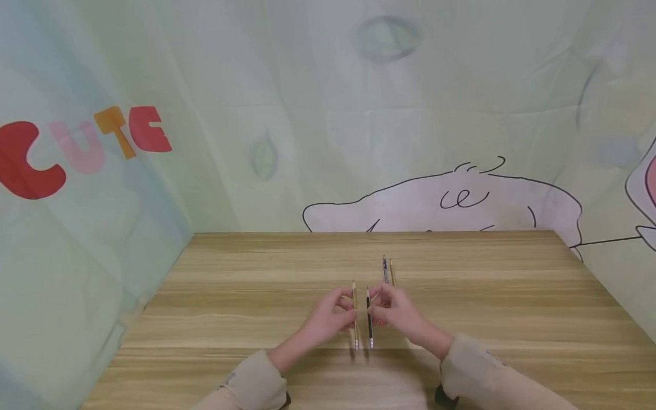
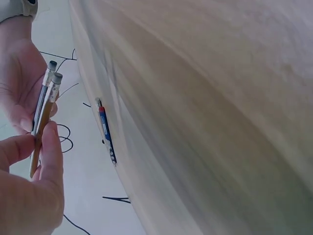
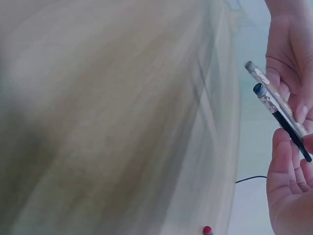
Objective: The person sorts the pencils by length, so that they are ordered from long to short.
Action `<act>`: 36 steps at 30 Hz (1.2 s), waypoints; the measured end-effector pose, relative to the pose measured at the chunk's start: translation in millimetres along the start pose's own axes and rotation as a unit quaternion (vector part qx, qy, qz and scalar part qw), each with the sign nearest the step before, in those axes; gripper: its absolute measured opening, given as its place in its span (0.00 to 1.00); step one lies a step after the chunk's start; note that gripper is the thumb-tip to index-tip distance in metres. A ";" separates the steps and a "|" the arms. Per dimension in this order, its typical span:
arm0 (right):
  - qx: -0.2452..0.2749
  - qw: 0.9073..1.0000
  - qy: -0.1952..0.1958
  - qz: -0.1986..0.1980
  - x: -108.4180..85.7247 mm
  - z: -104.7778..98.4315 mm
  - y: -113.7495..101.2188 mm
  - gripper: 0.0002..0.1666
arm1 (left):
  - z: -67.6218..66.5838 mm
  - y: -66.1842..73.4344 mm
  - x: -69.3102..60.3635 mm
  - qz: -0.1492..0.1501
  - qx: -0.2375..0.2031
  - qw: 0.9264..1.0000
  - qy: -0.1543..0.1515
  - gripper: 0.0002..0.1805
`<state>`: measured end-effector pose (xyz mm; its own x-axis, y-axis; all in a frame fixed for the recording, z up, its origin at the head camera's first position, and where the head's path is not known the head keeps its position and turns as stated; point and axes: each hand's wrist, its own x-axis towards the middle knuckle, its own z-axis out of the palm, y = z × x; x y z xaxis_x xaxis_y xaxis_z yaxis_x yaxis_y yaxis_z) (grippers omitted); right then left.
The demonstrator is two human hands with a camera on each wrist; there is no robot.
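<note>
- Head view: left hand (image 1: 330, 313) has a tan pencil (image 1: 354, 295) pinched in its fingers, right hand (image 1: 398, 313) has a black pencil (image 1: 369, 326) pinched the same way. Both pencils sit over the middle of the tabletop (image 1: 230, 324), just beside each other with a slim gap between.
- Same view, the step: I'd call this holding the pair side by side, one per hand. They look lifted to me (the shadows fall a bit clear of the eraser ends), but how high I can't tell.
- Direction here: nearly parallel, long axes running near to far, erasers toward the person, other ends toward the far edge. Past the right hand, a blue-patterned pen (image 1: 385, 269) and a second tan pencil (image 1: 393, 272) lie roughly the same way.
- Left wrist view: the left thumb and finger squeeze the tan pencil partway along. Its eraser is at the top, shaft slanting down and left, crossing in front of the black one. What looks like the blue pen lies beyond.
- Right wrist view: black pencil slants down-right from its eraser, held by the right fingers (thumb's mostly cut off by the frame). A red-tipped bit (image 3: 208, 230) pokes in at the bottom.
- Next move, imo: wants a light, even pinch and both axes kept matched.
</note>
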<state>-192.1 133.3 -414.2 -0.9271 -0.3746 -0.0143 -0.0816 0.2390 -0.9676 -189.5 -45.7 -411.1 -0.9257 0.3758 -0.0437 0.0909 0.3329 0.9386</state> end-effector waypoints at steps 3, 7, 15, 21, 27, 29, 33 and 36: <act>0.011 1.000 -0.005 0.006 -1.6 1.4 3.9 0.17 | 3.3 1.3 -0.6 -0.003 -0.004 1.000 -0.002 0.19; 0.024 1.000 -0.011 0.010 -3.6 2.2 7.4 0.17 | 6.6 1.5 -1.7 -0.002 -0.002 1.000 -0.006 0.17; 0.033 0.999 -0.018 0.003 -5.8 1.2 10.3 0.16 | 11.4 -1.0 -2.3 0.004 0.000 1.000 -0.009 0.15; 0.027 0.999 -0.025 -0.002 -5.8 1.0 12.8 0.16 | 15.3 -0.5 -2.6 0.002 0.007 1.000 -0.004 0.16; 0.025 0.999 -0.022 -0.007 -7.3 -0.8 15.3 0.15 | 19.4 -0.6 -2.0 -0.004 0.000 1.000 -0.002 0.17; 0.024 0.999 -0.020 -0.010 -8.5 -2.2 16.4 0.16 | 21.2 -1.0 -0.9 -0.005 -0.003 1.000 -0.002 0.18; 0.023 1.000 -0.018 -0.011 -11.8 -7.2 19.0 0.16 | 25.3 -0.5 2.4 -0.005 -0.002 1.000 -0.004 0.18; 0.021 1.000 -0.016 -0.006 -15.4 -13.0 21.0 0.16 | 28.9 1.1 7.6 -0.007 0.000 1.000 -0.005 0.18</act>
<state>-184.3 155.8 -431.0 -0.9141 -0.4053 -0.0102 -0.0760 0.1959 -0.9777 -185.9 -17.5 -420.3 -0.9231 0.3800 -0.0595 0.0786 0.3379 0.9379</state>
